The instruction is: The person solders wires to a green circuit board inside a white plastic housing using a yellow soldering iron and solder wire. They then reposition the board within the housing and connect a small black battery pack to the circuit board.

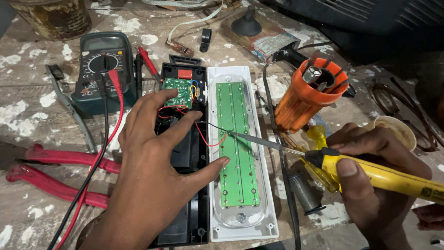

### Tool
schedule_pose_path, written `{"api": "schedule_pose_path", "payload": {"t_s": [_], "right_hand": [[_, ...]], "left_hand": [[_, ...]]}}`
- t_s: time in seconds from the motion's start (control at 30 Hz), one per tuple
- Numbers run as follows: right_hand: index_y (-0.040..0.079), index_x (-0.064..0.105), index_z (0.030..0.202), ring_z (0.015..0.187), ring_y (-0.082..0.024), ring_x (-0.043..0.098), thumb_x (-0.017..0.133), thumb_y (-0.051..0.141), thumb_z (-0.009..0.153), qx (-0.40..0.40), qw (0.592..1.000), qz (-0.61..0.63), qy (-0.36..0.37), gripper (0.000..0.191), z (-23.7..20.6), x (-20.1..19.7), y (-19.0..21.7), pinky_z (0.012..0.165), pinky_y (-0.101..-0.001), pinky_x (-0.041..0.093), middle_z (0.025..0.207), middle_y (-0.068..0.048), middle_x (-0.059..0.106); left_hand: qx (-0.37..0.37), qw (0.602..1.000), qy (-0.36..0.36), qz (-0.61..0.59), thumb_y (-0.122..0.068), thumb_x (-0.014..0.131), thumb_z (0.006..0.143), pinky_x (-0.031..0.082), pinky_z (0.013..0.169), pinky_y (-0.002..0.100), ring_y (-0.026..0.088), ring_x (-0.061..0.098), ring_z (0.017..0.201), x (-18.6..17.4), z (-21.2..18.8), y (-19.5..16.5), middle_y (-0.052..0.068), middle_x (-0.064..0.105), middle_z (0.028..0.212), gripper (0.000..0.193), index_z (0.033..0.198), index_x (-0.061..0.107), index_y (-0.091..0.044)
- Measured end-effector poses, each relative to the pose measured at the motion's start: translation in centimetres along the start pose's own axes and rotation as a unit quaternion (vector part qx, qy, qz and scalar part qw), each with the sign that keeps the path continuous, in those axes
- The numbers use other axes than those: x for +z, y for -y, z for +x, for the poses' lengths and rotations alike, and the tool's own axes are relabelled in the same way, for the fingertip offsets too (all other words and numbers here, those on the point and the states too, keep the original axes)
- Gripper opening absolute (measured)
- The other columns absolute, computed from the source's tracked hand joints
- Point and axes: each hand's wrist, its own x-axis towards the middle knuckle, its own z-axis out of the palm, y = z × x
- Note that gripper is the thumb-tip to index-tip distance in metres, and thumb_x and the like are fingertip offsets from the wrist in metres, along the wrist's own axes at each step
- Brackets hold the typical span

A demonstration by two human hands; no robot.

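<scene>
Bench point(27, 78), paint-flecked wood, cluttered. Opened lamp at centre: black casing point(182, 185) beside white housing point(266, 153), long green strip board point(237, 139) inside it. Left hand point(152, 162) lies flat, fingers spread, over the black casing, thumb tip touching the strip board's edge; the casing's middle is hidden beneath it. Small green circuit board point(178, 91) shows past the fingertips. Right hand point(370, 176) grips the yellow soldering iron point(370, 171), closed around its handle; tip rests on the strip board by the red wire point(208, 139). Handle end cut off at the right edge. Multimeter point(104, 69) toward the far left corner, red pliers point(55, 173) near the left edge.
</scene>
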Motion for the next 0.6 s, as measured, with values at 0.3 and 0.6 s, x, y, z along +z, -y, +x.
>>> {"api": "schedule_pose_path", "payload": {"t_s": [0.3,0.6], "right_hand": [[-0.003,0.059,0.094,0.08,-0.018,0.07,0.065,0.034,0.106,0.004,0.999,-0.044,-0.005,0.04,-0.12,-0.23,-0.02,0.078,-0.0283,0.057,0.09,-0.016,0.07],[-0.003,0.058,0.093,0.082,-0.018,0.07,0.065,0.033,0.106,-0.008,1.0,-0.029,-0.003,0.039,-0.01,-0.15,0.04,0.079,-0.0285,0.057,0.09,-0.016,0.069]], "left_hand": [[-0.002,1.0,0.003,0.001,-0.045,0.093,0.065,0.034,0.103,0.064,0.05,0.034,0.137,0.01,0.04,0.02,0.033,0.042,0.143,0.071,0.117,0.075,0.0],[0.004,1.0,-0.008,-0.006,-0.044,0.092,0.066,0.035,0.108,0.061,0.048,0.036,0.139,-0.08,-0.16,-0.06,0.031,0.043,0.145,0.07,0.119,0.075,-0.001]]}}
